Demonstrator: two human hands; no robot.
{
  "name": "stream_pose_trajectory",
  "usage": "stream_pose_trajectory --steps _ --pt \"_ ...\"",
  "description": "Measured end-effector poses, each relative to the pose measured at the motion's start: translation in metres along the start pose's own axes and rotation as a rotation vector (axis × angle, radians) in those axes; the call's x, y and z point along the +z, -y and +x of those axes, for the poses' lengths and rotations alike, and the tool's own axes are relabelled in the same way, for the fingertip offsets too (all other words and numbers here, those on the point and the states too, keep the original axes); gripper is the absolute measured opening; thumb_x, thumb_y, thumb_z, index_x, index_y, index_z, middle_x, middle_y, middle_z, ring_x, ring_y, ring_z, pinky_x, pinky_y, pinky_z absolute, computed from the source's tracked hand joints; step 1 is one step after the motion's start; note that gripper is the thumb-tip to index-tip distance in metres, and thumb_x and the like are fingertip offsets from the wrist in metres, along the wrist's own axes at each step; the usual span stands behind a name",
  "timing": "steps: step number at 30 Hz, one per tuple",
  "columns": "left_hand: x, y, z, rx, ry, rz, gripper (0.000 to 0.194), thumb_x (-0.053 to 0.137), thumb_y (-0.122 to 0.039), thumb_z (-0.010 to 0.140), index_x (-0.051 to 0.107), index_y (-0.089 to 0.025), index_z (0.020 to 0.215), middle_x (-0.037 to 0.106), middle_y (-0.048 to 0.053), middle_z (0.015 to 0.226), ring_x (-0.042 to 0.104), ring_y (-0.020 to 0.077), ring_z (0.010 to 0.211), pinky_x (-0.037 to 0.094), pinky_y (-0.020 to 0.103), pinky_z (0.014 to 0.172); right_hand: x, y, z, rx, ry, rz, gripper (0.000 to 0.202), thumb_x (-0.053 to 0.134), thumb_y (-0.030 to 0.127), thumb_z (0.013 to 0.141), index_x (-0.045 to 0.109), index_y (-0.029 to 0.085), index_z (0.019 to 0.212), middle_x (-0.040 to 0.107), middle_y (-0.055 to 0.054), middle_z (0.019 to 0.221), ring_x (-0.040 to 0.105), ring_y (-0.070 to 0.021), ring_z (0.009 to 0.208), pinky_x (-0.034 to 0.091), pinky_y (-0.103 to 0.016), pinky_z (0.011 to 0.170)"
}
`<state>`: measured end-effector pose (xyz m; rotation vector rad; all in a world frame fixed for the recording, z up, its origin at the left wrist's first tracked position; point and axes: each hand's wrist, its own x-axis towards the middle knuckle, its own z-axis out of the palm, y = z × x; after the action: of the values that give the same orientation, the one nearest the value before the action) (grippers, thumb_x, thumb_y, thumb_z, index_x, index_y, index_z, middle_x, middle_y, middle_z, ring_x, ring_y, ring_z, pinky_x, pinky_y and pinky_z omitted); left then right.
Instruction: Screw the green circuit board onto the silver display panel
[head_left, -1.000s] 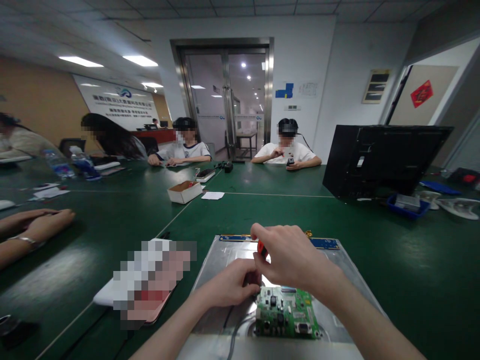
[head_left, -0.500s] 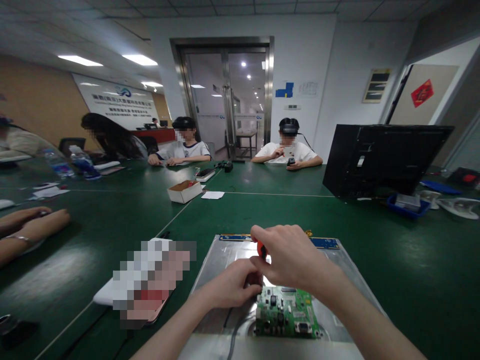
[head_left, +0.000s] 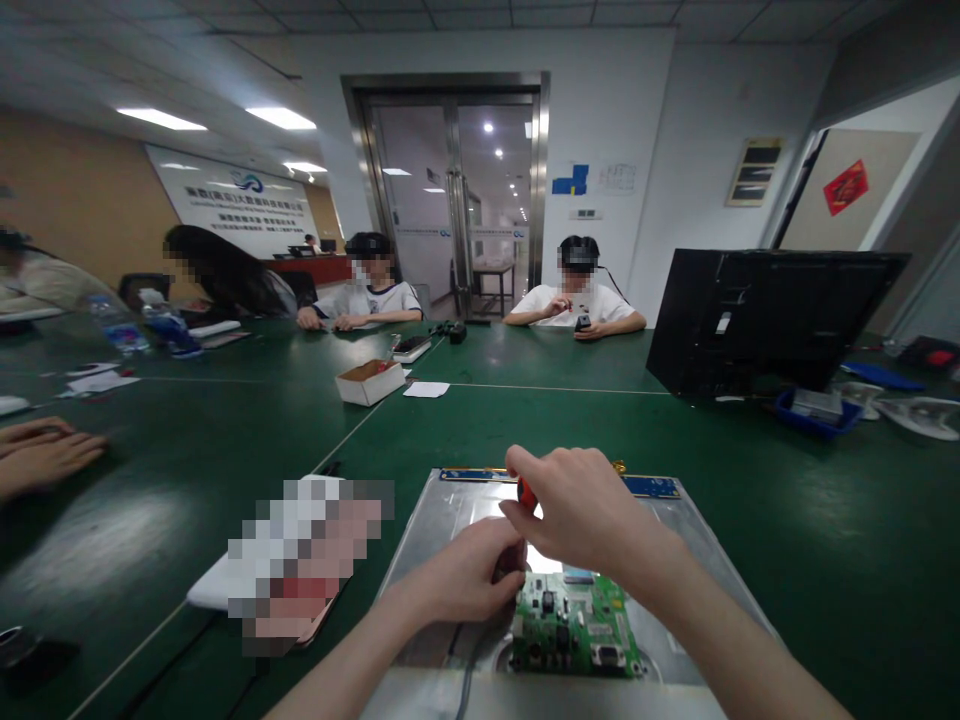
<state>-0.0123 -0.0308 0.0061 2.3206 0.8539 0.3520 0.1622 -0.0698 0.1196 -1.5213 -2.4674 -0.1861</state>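
In front of me lies a flat metal display panel (head_left: pixel 416 540), with a green circuit board (head_left: pixel 577 625) on its near half and a narrow blue board (head_left: pixel 654 487) along its far edge. My right hand (head_left: pixel 581 505) is closed around the red handle of a screwdriver (head_left: pixel 527 494), held upright over the panel; its tip is hidden. Just below it, my left hand (head_left: pixel 476 570) has its fingers pinched together at the board's upper left corner. Whatever those fingers hold is out of sight. A grey cable (head_left: pixel 466 670) runs along the panel beside the board.
Left of the panel, a blurred white and pink item (head_left: pixel 300 560) lies on the green table (head_left: pixel 570 425). A small open box (head_left: pixel 370 384) stands farther off. To the right are a black monitor (head_left: pixel 765 320) and a blue tray (head_left: pixel 817 412). Another person's hands (head_left: pixel 49 450) rest at far left.
Both my hands stay at nearly the same spot, with only a tiny shift of the right hand and screwdriver. The neighbouring person's hands at far left have drawn back leftward.
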Motion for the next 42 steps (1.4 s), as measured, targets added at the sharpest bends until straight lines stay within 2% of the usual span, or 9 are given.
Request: stream_pose_trajectory --steps 2,5,8,11,15,17,24,32,42 --pt "-0.0003 0.0003 0.0001 0.004 0.005 0.004 0.013 0.055 -0.012 0.075 0.053 -0.020 0.085 0.057 -0.001 0.077 0.051 0.0170 0.067 0.038 0.026 0.059 0.0005 -0.0002 0.0009 0.008 0.001 -0.008 0.018 0.057 0.040 0.095 0.056 0.022 0.093 0.071 -0.004 0.073 0.065 -0.0198 0.062 0.018 -0.030 0.052" --pt "-0.0001 0.0004 0.0008 0.013 0.009 0.003 0.012 0.054 -0.012 0.075 0.051 -0.021 0.083 0.056 -0.002 0.075 0.050 0.0164 0.066 0.036 0.026 0.058 0.0013 0.0003 0.0014 0.004 -0.004 -0.006 0.010 0.057 0.033 0.093 0.057 0.022 0.092 0.071 -0.003 0.072 0.063 -0.0178 0.060 0.016 -0.030 0.051" --pt "0.0008 0.0001 0.0016 0.016 -0.002 0.001 0.012 0.054 -0.012 0.076 0.051 -0.021 0.084 0.057 -0.001 0.077 0.052 0.0176 0.069 0.038 0.027 0.062 0.0007 0.0011 -0.0001 -0.013 -0.014 0.022 0.013 0.058 0.028 0.086 0.056 0.022 0.097 0.071 -0.002 0.073 0.058 -0.0157 0.057 0.015 -0.030 0.051" --pt "0.0014 -0.0002 0.0011 0.008 -0.016 0.002 0.010 0.056 -0.015 0.078 0.053 -0.020 0.086 0.061 0.001 0.081 0.055 0.0200 0.076 0.042 0.028 0.068 -0.0011 0.0013 -0.0019 -0.028 -0.017 0.058 0.018 0.060 0.030 0.083 0.055 0.022 0.098 0.071 -0.002 0.073 0.056 -0.0151 0.057 0.016 -0.030 0.051" --pt "0.0010 0.0003 -0.0011 -0.012 -0.016 0.001 0.010 0.059 -0.018 0.080 0.057 -0.020 0.090 0.064 0.003 0.085 0.057 0.0219 0.080 0.045 0.029 0.071 -0.0005 0.0008 -0.0011 -0.009 -0.012 0.028 0.016 0.058 0.037 0.090 0.057 0.023 0.095 0.072 -0.004 0.074 0.061 -0.0172 0.060 0.016 -0.030 0.052" --pt "0.0005 0.0005 -0.0017 -0.018 -0.010 0.000 0.011 0.059 -0.018 0.081 0.058 -0.020 0.092 0.065 0.003 0.086 0.057 0.0217 0.079 0.045 0.029 0.070 0.0011 0.0008 0.0002 -0.002 -0.009 0.018 0.014 0.057 0.036 0.091 0.058 0.023 0.095 0.073 -0.004 0.074 0.062 -0.0181 0.061 0.015 -0.030 0.052" --pt "-0.0022 -0.0017 -0.0001 -0.015 0.006 -0.013 0.009 0.056 -0.015 0.080 0.054 -0.021 0.087 0.063 0.001 0.083 0.056 0.0198 0.075 0.042 0.028 0.068 0.0005 0.0021 0.0012 0.009 -0.012 0.013 0.011 0.056 0.029 0.089 0.056 0.022 0.098 0.074 -0.004 0.077 0.064 -0.0187 0.062 0.016 -0.031 0.051" --pt "-0.0046 -0.0010 0.0008 -0.010 0.013 -0.033 0.004 0.056 -0.018 0.082 0.054 -0.020 0.085 0.061 0.002 0.082 0.054 0.0193 0.074 0.040 0.027 0.065 -0.0037 -0.0004 0.0008 0.018 0.000 0.022 0.011 0.055 0.030 0.090 0.056 0.022 0.097 0.072 -0.003 0.074 0.061 -0.0169 0.060 0.019 -0.030 0.051" --pt "-0.0039 -0.0023 0.0003 -0.017 0.022 -0.037 0.008 0.056 -0.014 0.078 0.053 -0.020 0.082 0.056 -0.001 0.076 0.051 0.0169 0.069 0.038 0.025 0.060 -0.0004 0.0012 0.0014 0.017 0.013 0.021 0.012 0.056 0.031 0.090 0.059 0.021 0.097 0.073 -0.004 0.077 0.063 -0.0178 0.062 0.017 -0.031 0.051"
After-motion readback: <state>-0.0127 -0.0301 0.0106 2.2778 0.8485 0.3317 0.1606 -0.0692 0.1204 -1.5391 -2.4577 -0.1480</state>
